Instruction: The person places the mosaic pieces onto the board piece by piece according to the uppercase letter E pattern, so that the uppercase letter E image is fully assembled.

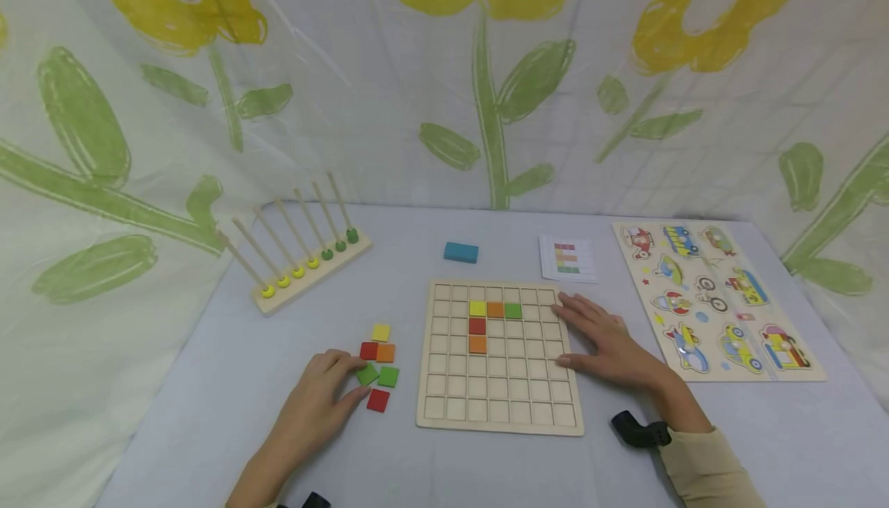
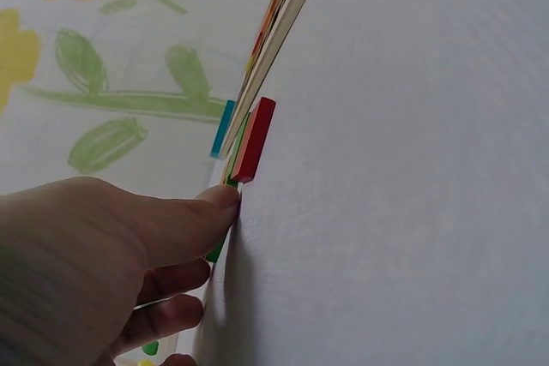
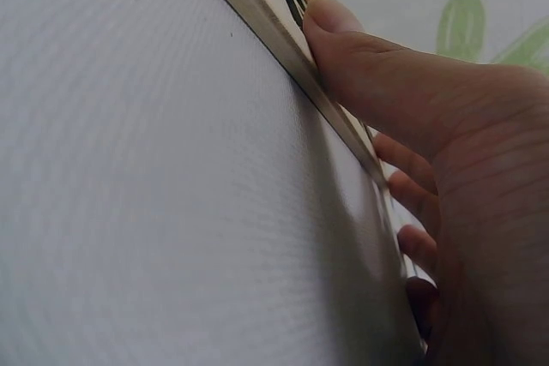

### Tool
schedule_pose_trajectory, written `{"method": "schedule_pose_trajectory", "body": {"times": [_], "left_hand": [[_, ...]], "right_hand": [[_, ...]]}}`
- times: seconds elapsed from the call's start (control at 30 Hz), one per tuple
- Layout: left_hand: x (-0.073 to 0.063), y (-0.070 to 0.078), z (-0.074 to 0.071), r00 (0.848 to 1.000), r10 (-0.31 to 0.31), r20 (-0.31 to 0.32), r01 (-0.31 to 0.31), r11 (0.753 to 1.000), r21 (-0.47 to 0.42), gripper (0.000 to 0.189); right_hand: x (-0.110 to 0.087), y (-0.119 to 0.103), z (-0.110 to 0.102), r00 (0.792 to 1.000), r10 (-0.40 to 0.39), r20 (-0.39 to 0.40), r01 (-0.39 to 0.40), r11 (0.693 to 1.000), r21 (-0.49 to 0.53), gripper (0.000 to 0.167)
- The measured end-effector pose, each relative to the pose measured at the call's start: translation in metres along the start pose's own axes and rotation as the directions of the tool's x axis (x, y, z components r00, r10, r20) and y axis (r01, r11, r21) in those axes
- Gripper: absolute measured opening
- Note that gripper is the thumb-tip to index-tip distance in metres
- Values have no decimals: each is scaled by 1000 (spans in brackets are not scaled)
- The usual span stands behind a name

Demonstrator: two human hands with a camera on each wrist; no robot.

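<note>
My left hand (image 1: 314, 398) pinches a green square tile (image 1: 366, 374) between thumb and fingers, low over the table. Around it lie loose tiles: a yellow one (image 1: 380, 332), a red one (image 1: 369, 350), an orange one (image 1: 385, 353), a second green one (image 1: 389, 377) and another red one (image 1: 378, 401). A wooden grid board (image 1: 432, 392) holds several coloured tiles in its upper cells: yellow, orange and green in a row, with red and orange below the yellow. On the board's right edge my right hand (image 1: 606, 344) rests, fingers extended; its thumb (image 3: 343, 27) touches the rim.
A wooden peg rack (image 1: 316, 275) with yellow and green beads stands at the back left. Behind the board are a blue block (image 1: 461, 252) and a pattern card (image 1: 586, 261). A vehicle picture puzzle (image 1: 718, 299) lies on the right. A flowered cloth (image 1: 347, 106) hangs behind the table.
</note>
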State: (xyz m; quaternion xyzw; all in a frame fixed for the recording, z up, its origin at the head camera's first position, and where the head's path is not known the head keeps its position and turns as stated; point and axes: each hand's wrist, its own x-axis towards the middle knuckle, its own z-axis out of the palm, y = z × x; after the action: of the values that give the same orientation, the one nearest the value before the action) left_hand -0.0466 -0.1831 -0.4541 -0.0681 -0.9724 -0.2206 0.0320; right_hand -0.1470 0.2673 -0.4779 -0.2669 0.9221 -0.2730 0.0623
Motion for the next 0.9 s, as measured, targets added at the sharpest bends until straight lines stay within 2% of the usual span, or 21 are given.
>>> {"method": "schedule_pose_trajectory", "body": {"times": [0.27,0.43,0.6,0.7,0.8,0.9], "left_hand": [[2,-3,5,999,19,-48,-20,1000,-10,36],[2,-1,5,1000,-26,-8,26,999,-31,33],[4,0,2,997,-67,41,71,991,-113,30],[4,0,-2,998,-52,30,57,985,-164,30],[7,2,-7,1000,-2,1,2,982,-189,32],[14,10,-11,999,54,0,-53,978,-201,34]], "right_hand": [[0,0,-1,1000,-10,-2,10,1000,0,80],[-1,-1,-2,1000,-13,-2,13,1000,3,80],[-2,0,-5,1000,-3,2,3,1000,-1,80],[-2,1,-5,1000,-8,0,8,1000,-1,80],[-1,1,-3,1000,-18,-2,18,1000,8,80],[-1,1,-2,1000,-22,-4,22,1000,15,80]]}}
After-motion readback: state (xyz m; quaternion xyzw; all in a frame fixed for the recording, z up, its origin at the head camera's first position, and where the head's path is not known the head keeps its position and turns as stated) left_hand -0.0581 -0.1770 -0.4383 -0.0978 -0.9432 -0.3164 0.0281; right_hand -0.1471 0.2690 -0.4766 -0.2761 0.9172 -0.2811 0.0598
